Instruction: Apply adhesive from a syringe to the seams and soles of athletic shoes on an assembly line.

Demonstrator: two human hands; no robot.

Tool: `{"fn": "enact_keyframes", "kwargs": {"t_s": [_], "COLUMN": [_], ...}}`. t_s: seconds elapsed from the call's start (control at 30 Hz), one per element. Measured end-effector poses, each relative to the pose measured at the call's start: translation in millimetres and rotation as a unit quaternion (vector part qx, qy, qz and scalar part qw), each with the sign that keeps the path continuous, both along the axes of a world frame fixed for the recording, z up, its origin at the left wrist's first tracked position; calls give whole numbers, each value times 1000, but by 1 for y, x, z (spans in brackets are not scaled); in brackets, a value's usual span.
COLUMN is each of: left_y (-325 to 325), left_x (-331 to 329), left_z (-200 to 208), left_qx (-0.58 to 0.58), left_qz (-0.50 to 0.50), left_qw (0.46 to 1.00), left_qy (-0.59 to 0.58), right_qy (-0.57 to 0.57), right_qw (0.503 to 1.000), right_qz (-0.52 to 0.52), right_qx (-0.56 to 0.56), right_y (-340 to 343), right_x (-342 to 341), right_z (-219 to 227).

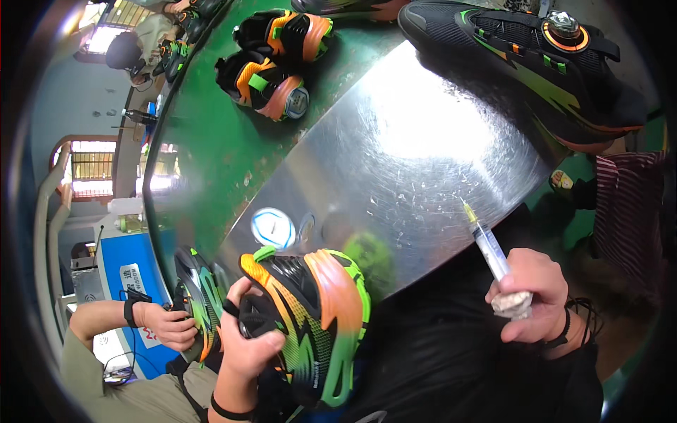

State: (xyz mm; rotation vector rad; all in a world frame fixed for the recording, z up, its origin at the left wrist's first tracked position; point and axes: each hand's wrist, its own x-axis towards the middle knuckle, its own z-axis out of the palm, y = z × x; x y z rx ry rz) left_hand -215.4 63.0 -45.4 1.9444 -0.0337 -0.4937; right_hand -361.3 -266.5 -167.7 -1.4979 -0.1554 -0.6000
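My left hand [245, 345] grips a sneaker [317, 310] by its opening, thumb pressed on the collar. The sneaker is black with orange, peach and bright green panels, and it is tilted over the near edge of the metal plate. In my right hand [536, 289] is a syringe [490, 250] with a yellow-green needle hub, pointing up and left over the plate. A crumpled whitish wad [512, 304] is held in the same fingers, at the syringe's lower end. The needle tip is apart from the sneaker.
A round white-and-blue lid or tin [273, 228] lies on the shiny metal plate [331, 162]. Similar sneakers [268, 84] stand on the green table [204, 141], and a large dark shoe [522, 63] at the far right. Left of me, a co-worker's hand [169, 326] holds another shoe [201, 296].
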Motion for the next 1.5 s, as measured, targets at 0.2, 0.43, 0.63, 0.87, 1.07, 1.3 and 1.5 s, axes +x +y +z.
{"fn": "enact_keyframes", "kwargs": {"t_s": [0.2,0.43,0.63,0.87,1.07,1.3,1.5], "left_y": [1,4,12,26,28,32,30], "left_x": [-25,-29,-26,-30,-42,-26,-30], "left_z": [-8,-9,-11,-20,-22,-19,-18], "left_qx": [-24,82,87,6,-18,43,51], "left_qz": [-116,-187,-195,-167,-76,-190,-175], "left_qw": [988,954,954,975,993,966,972], "left_qy": [-100,-218,-213,-144,-88,-170,-150], "right_qy": [24,-35,-34,-29,-25,-76,-75], "right_qw": [991,940,934,933,938,954,959], "right_qz": [57,304,325,325,308,264,257], "right_qx": [-120,148,145,155,154,121,93], "right_y": [-5,13,36,46,55,61,64], "right_x": [-4,14,30,39,45,44,35], "right_z": [6,24,28,25,23,31,37]}}
